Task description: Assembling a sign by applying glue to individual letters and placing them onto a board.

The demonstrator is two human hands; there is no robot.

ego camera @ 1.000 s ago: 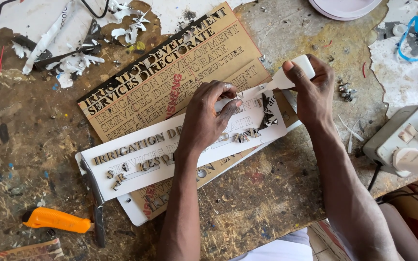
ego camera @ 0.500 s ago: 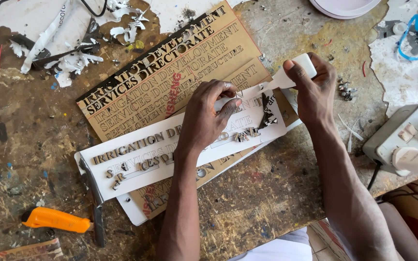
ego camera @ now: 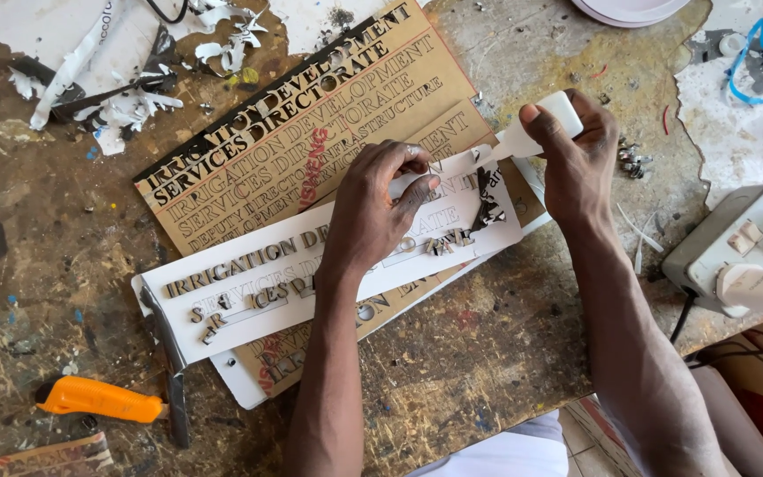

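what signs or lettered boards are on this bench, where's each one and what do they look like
Tan board: upper middle, tilted rectangle, brown with a dark top band and engraved lettering.
White sign panel: centre, lying over the tan boards, long rectangle with raised metallic letters; the left hand presses on it.
Second tan board: under the white panel, mostly hidden.
White strip: pinched in the right hand, above the panel's right end.

You see: white sign panel (ego camera: 249, 274), tan lettered board (ego camera: 311, 141), orange knife (ego camera: 99, 399), white glue bottle (ego camera: 540, 128), brown stained table (ego camera: 487, 353).
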